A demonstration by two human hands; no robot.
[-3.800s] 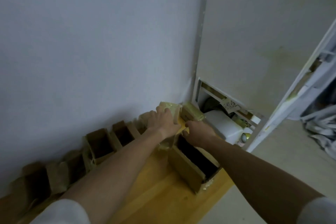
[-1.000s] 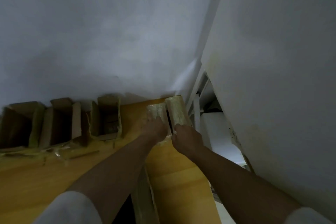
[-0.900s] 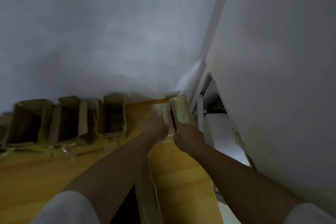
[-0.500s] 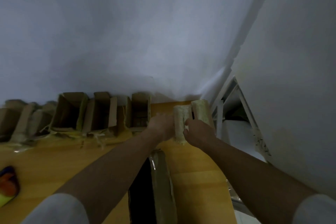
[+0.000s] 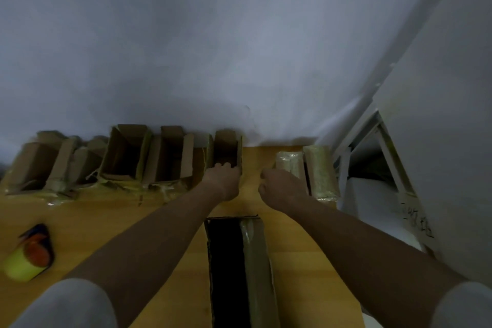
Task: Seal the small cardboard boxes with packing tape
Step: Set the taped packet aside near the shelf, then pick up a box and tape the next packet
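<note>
Two glossy tape-wrapped boxes [image 5: 306, 170] are lying side by side at the far right of the wooden table [image 5: 106, 221]. The left hand [image 5: 222, 178] is gripping an open cardboard box [image 5: 226, 150]; the right hand [image 5: 279, 186] is hovering beside the wrapped pair, its grip unclear.

Bare tabletop [image 5: 250, 162] between open box [image 5: 226, 149] and taped boxes [image 5: 306, 170].
</note>
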